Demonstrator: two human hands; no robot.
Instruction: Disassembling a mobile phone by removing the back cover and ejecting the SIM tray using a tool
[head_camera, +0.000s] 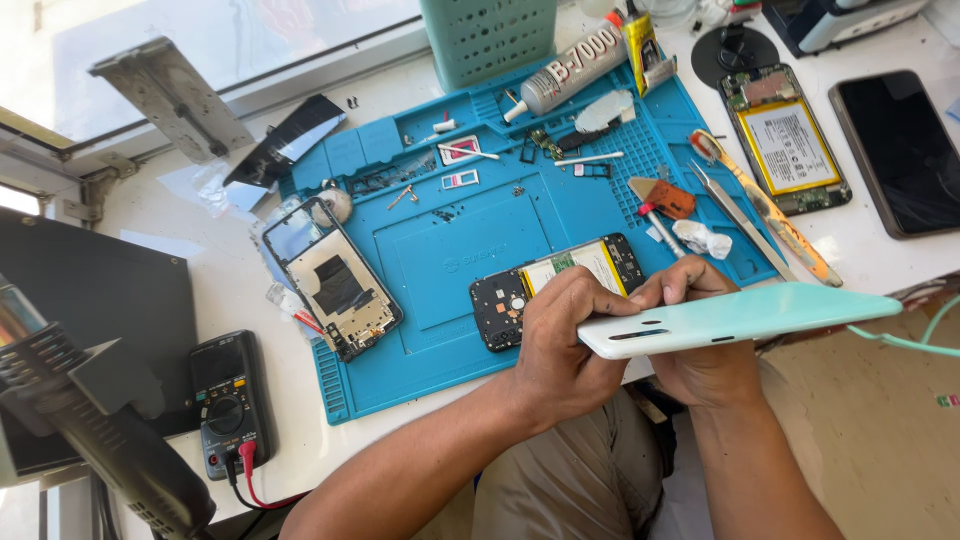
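My left hand (560, 335) and my right hand (705, 330) both grip a mint-green phone back cover (740, 318), held edge-on above the table's front edge. The left hand holds its near end, the right hand wraps it from behind with fingers on the top edge. Just behind my hands, an opened phone with a white and yellow battery (545, 285) lies on the blue repair mat (440, 250).
A second opened phone frame (335, 280) lies at the mat's left. A multimeter (225, 400) sits front left. Glue tube (565, 70), tweezers (730, 205) and a yellow pry tool (775, 220) lie at the right, beside another opened phone (790, 145) and a dark phone (900, 150).
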